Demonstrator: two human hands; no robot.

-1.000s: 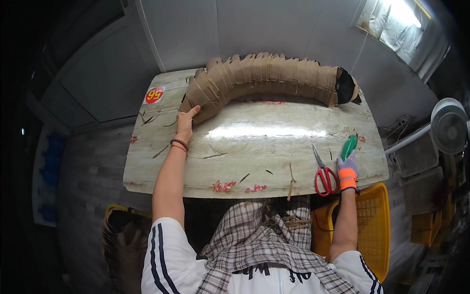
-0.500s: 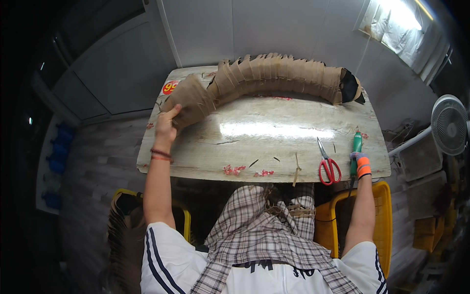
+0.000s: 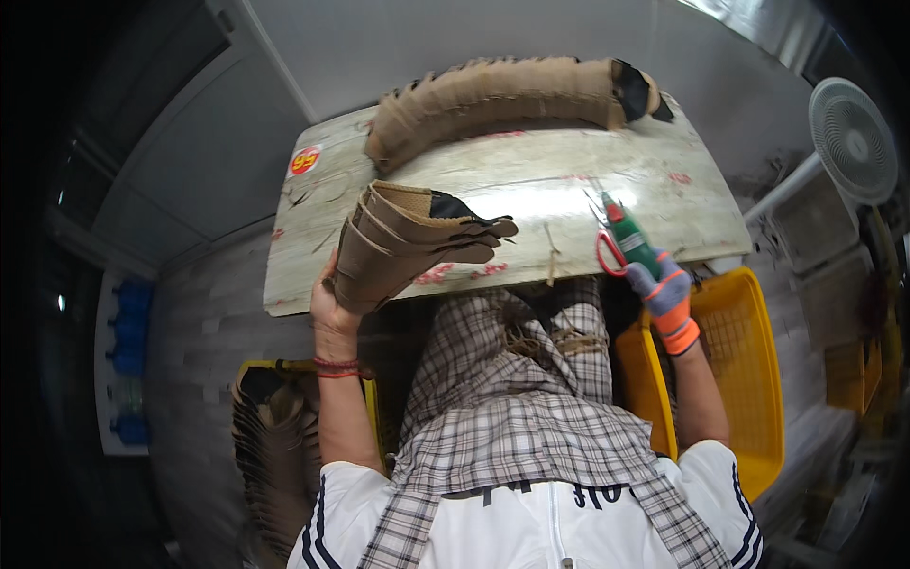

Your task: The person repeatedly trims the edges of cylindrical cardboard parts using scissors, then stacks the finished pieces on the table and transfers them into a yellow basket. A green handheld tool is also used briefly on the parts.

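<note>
My left hand (image 3: 334, 305), bare, is closed round a small stack of brown shoe uppers (image 3: 384, 251). Their mesh lining and black tongue-like ends show at the top and right. The stack is lifted over the table's near left edge. In its grey and orange glove, my right hand (image 3: 666, 292) grips a green hand tool with a red switch (image 3: 627, 234), its tip pointing up and left over the table. Red-handled scissors (image 3: 609, 251) lie just left of the tool, partly hidden by it.
A long curved row of nested brown uppers (image 3: 493, 100) lies along the far side of the table (image 3: 332, 213). Yellow baskets (image 3: 735, 370) stand at both sides of my lap, the left one beside more uppers (image 3: 280, 446). A white fan (image 3: 853, 137) stands at right.
My left hand has pulled its stack away from the long row, toward me and rightward, turning the open side up. My right hand has lifted the tool and swung it left over the scissors.
</note>
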